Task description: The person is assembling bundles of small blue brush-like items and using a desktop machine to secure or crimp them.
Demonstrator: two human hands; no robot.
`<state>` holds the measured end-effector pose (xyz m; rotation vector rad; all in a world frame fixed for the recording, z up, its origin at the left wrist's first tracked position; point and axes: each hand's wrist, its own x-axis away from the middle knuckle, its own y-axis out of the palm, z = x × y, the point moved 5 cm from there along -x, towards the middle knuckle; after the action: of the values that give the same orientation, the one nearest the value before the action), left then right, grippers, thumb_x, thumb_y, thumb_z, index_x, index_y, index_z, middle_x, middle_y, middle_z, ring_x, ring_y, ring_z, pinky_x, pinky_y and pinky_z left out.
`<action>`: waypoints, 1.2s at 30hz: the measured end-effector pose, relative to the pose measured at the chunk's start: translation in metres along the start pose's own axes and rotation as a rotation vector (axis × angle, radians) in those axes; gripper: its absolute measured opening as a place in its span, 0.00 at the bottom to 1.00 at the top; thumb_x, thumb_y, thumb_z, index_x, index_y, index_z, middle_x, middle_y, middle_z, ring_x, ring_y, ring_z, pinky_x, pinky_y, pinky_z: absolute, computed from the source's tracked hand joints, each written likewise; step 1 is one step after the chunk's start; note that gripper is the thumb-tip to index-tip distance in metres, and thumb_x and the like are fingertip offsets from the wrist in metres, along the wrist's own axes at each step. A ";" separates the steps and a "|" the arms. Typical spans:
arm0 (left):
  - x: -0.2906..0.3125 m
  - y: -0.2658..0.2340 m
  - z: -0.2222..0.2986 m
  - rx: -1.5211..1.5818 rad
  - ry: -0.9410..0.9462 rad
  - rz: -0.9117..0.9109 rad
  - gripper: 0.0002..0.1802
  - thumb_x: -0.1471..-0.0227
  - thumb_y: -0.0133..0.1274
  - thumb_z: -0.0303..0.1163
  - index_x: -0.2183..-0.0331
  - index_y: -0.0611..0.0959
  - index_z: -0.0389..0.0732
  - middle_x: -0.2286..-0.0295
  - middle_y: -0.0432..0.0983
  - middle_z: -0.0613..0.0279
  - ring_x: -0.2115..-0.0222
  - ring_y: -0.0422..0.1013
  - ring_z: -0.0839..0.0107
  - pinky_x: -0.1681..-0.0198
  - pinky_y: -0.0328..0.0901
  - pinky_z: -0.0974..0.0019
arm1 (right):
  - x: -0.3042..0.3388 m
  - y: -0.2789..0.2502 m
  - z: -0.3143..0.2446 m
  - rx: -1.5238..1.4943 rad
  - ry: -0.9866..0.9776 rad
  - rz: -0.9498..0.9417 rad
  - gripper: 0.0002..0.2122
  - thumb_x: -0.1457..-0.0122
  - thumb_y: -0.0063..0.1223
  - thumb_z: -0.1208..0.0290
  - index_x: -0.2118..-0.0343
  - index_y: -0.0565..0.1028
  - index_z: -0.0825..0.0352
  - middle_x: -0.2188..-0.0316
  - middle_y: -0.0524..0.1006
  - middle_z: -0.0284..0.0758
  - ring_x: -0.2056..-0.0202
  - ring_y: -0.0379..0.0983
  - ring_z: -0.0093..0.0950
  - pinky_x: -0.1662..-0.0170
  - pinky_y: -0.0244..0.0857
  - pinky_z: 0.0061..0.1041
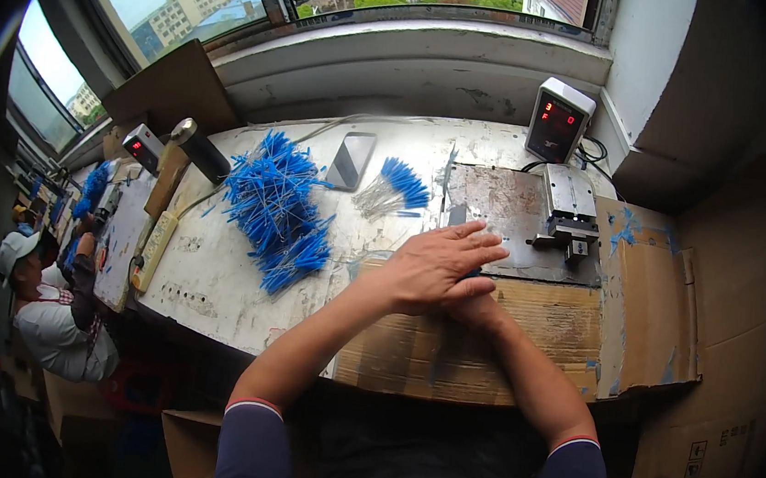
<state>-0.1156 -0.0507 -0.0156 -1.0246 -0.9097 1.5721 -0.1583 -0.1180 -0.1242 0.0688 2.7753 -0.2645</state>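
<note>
My left hand point(436, 267) lies palm down across my right hand, with its fingers stretched out toward the right. Beneath it, my right hand point(477, 311) shows little more than its wrist and back edge; its fingers are hidden. A bit of blue peeks out between the left thumb and forefinger, too small to name. Both hands are over the near edge of a stained metal plate point(495, 220) and a flat sheet of cardboard point(532, 322). Just beyond the left hand, a small fan of thin wire pieces with blue ends point(402, 186) rests on the white table.
A large heap of blue-ended wire pieces point(277, 206) is on the left. Behind are a phone point(352, 160), a dark cylinder point(200, 149) and a power strip point(155, 249). At right stand a metal fixture point(570, 206), a display box point(561, 118) and a cardboard box point(657, 311). A co-worker point(61, 323) sits far left.
</note>
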 end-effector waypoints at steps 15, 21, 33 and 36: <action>0.012 -0.030 0.039 -0.412 0.232 0.275 0.33 0.37 0.41 0.57 0.43 0.71 0.41 0.50 0.71 0.45 0.44 0.66 0.49 0.42 0.62 0.54 | 0.016 0.011 0.001 -0.060 0.079 -0.036 0.26 0.34 0.50 0.71 0.35 0.58 0.66 0.38 0.61 0.43 0.36 0.57 0.35 0.35 0.55 0.37; 0.001 -0.012 0.022 -0.155 0.077 -0.090 0.33 0.36 0.39 0.57 0.38 0.67 0.49 0.44 0.66 0.48 0.39 0.60 0.47 0.37 0.54 0.46 | 0.006 0.003 0.000 -0.060 0.096 0.021 0.25 0.34 0.50 0.71 0.36 0.59 0.66 0.38 0.62 0.43 0.36 0.58 0.35 0.36 0.56 0.36; 0.023 -0.039 0.033 -0.145 0.158 0.426 0.26 0.37 0.47 0.49 0.47 0.77 0.41 0.47 0.70 0.50 0.42 0.64 0.54 0.41 0.61 0.53 | -0.001 0.000 -0.001 -0.097 0.136 0.120 0.24 0.34 0.50 0.72 0.37 0.60 0.66 0.40 0.64 0.42 0.38 0.60 0.34 0.37 0.58 0.36; 0.059 -0.017 0.016 0.219 -0.126 0.731 0.17 0.42 0.56 0.37 0.53 0.80 0.41 0.54 0.76 0.53 0.48 0.69 0.56 0.47 0.65 0.56 | -0.001 -0.017 -0.006 -0.645 0.304 0.258 0.13 0.37 0.53 0.76 0.49 0.72 0.65 0.53 0.75 0.34 0.50 0.71 0.26 0.45 0.66 0.28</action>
<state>-0.1326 0.0097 -0.0047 -1.1765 -0.4315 2.3029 -0.1608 -0.1334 -0.1155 0.3215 2.9541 0.7593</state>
